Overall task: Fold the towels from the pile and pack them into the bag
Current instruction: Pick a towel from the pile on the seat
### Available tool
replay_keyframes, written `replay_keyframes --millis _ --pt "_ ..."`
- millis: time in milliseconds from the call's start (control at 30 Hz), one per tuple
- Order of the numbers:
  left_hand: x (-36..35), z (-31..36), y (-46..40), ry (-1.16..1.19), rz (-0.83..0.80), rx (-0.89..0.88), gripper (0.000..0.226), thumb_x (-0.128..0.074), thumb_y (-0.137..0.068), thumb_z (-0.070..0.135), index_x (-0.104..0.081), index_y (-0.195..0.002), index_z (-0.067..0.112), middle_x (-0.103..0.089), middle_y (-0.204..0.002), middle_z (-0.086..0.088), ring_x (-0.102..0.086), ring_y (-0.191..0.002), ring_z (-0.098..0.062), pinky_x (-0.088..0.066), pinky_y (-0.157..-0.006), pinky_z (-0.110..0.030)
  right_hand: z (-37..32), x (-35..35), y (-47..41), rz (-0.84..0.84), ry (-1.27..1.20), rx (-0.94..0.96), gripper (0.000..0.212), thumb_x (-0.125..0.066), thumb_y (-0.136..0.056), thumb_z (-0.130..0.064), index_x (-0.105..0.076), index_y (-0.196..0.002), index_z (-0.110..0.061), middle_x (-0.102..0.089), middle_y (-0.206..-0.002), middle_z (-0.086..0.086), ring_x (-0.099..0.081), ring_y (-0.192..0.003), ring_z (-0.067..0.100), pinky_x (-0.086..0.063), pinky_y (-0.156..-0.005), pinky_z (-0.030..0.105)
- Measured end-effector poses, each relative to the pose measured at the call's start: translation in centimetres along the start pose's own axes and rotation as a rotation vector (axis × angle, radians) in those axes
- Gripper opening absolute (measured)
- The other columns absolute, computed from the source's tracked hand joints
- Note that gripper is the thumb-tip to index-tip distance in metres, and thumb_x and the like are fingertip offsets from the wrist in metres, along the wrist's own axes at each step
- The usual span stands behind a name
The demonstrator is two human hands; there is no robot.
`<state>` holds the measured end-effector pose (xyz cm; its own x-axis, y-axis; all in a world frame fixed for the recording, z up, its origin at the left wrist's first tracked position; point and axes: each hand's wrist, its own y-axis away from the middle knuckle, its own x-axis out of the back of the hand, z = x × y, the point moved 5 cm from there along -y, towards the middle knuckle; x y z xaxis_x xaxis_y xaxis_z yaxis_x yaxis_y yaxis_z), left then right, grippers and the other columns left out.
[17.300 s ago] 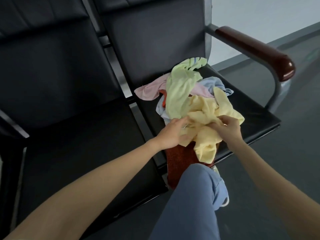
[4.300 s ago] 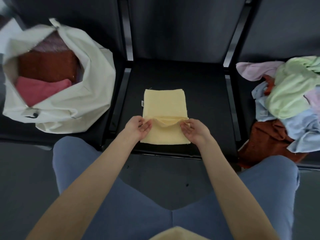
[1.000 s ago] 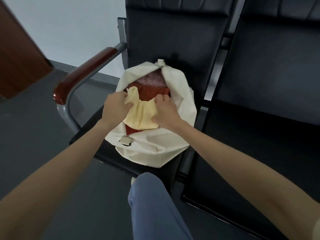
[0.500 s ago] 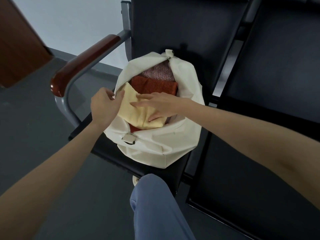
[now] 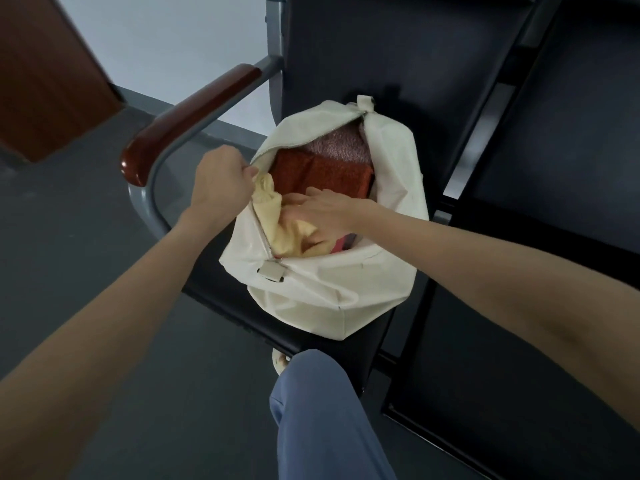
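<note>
A cream zip bag (image 5: 322, 292) stands open on the left black seat. Inside it lie a rust-red towel (image 5: 322, 173), a mottled pink towel (image 5: 341, 147) behind that, and a sliver of pink cloth (image 5: 341, 244) near the front. The yellow towel (image 5: 277, 223) sits crumpled in the bag's near left part. My left hand (image 5: 221, 178) grips the bag's left rim by the zip and holds it aside. With flat fingers, my right hand (image 5: 320, 214) presses the yellow towel down into the bag. The pile of towels is out of view.
A wooden armrest (image 5: 194, 116) on a grey metal tube runs left of the bag. A second black seat (image 5: 519, 306) lies to the right. My knee in blue trousers (image 5: 322, 410) is below the bag. Grey floor and a brown door (image 5: 45, 71) are at left.
The yellow towel has sunk deeper into the bag under my right hand. My left hand has closed on the bag's left rim and pulled it outward.
</note>
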<state>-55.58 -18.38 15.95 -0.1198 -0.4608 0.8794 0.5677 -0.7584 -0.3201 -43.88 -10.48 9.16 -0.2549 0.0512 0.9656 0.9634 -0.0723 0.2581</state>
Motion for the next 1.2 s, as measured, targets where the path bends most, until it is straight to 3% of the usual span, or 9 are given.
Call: replay_keyframes --millis 133,367,533,633,733,867,933,1033,1200 --pt "0.1 -1.0 -0.4 0.042 0.012 0.022 0.036 -0.059 -0.092 0.018 -0.062 -0.068 -0.009 -0.061 -0.067 -0.024 -0.058 -0.067 -0.035 -0.047 -0.066 -0.044 -2.8 -0.3 -0.9 -0.022 0.167 0.09 0.046 -0.06 -0.084 -0.023 -0.046 -0.128 -0.024 -0.032 -0.142 0.004 -0.042 -0.119 0.034 -0.042 -0.092 0.044" --pt "0.3 -0.2 -0.7 0.06 0.045 0.03 0.035 -0.058 -0.09 0.017 -0.062 -0.071 -0.012 -0.059 -0.072 -0.031 -0.054 -0.069 -0.041 -0.043 -0.068 -0.044 -1.6 -0.7 -2.3 -0.058 0.185 -0.054 0.066 -0.057 -0.085 -0.014 -0.032 -0.145 -0.027 -0.033 -0.144 0.005 -0.043 -0.121 0.032 -0.039 -0.095 0.042" --pt "-1.0 0.0 2.8 0.092 0.094 0.092 0.017 -0.057 -0.085 0.01 -0.058 -0.098 -0.001 -0.061 -0.097 -0.016 -0.055 -0.091 -0.031 -0.038 -0.076 -0.035 -1.0 0.0 -1.2 0.029 0.138 -0.028 0.058 -0.058 -0.083 -0.034 -0.04 -0.138 -0.034 -0.042 -0.14 0.001 -0.044 -0.12 0.03 -0.037 -0.097 0.045" --pt "-0.8 2.3 5.5 -0.032 0.158 -0.238 0.026 -0.058 -0.075 -0.002 -0.058 -0.101 0.004 -0.055 -0.1 -0.015 -0.053 -0.089 -0.034 -0.042 -0.077 -0.041 0.3 1.0 0.7 0.148 0.116 -0.08 0.042 -0.058 -0.088 -0.034 -0.053 -0.129 -0.027 -0.05 -0.132 0.002 -0.047 -0.117 0.026 -0.038 -0.094 0.04" --pt "-2.5 3.8 6.9 -0.115 -0.065 -0.534 0.016 -0.062 -0.08 -0.002 -0.064 -0.094 0.004 -0.059 -0.099 -0.012 -0.058 -0.087 -0.032 -0.046 -0.07 -0.042 2.0 1.6 3.7 0.305 -0.127 -0.226 0.024 -0.05 -0.096 -0.028 -0.06 -0.106 -0.01 -0.057 -0.111 0.009 -0.053 -0.105 0.028 -0.04 -0.087 0.038" --pt "-5.4 3.9 6.7 -0.358 -0.378 -0.37 0.029 -0.054 -0.094 0.03 -0.064 -0.097 0.003 -0.06 -0.098 -0.013 -0.056 -0.096 -0.031 -0.042 -0.082 -0.039 2.9 -0.1 6.5 0.212 -0.28 -0.309 0.019 -0.057 -0.085 -0.016 -0.063 -0.075 -0.002 -0.059 -0.08 0.003 -0.058 -0.078 0.023 -0.046 -0.068 0.036" --pt "-5.9 4.0 6.2 -0.439 -0.415 -0.336 0.041 -0.057 -0.091 0.044 -0.062 -0.088 0.004 -0.058 -0.086 -0.01 -0.057 -0.09 -0.03 -0.038 -0.074 -0.035 2.3 -1.3 7.3 0.036 -0.452 -0.278 0.025 -0.057 -0.078 -0.011 -0.053 -0.054 -0.004 -0.044 -0.056 -0.003 -0.045 -0.055 0.015 -0.037 -0.056 0.032" --pt "-6.6 3.8 5.6 -0.381 -0.459 -0.237 0.049 -0.061 -0.085 0.054 -0.05 -0.072 0.008 -0.05 -0.074 -0.004 -0.051 -0.078 -0.024 -0.037 -0.065 -0.033 0.4 -1.7 8.9 -0.123 -0.51 -0.159 0.037 -0.058 -0.077 -0.007 -0.032 -0.05 -0.013 -0.028 -0.051 -0.002 -0.026 -0.051 0.014 -0.024 -0.054 0.03" --pt "-6.7 5.0 5.1 -0.342 -0.527 -0.116 0.052 -0.068 -0.076 0.058 -0.046 -0.059 0.014 -0.048 -0.059 0.003 -0.046 -0.059 -0.015 -0.036 -0.059 -0.029 -1.4 -0.9 11.4 0.118 -0.194 -0.12 0.043 -0.054 -0.09 -0.012 -0.031 -0.053 -0.014 -0.033 -0.054 -0.003 -0.035 -0.055 0.013 -0.029 -0.054 0.027"
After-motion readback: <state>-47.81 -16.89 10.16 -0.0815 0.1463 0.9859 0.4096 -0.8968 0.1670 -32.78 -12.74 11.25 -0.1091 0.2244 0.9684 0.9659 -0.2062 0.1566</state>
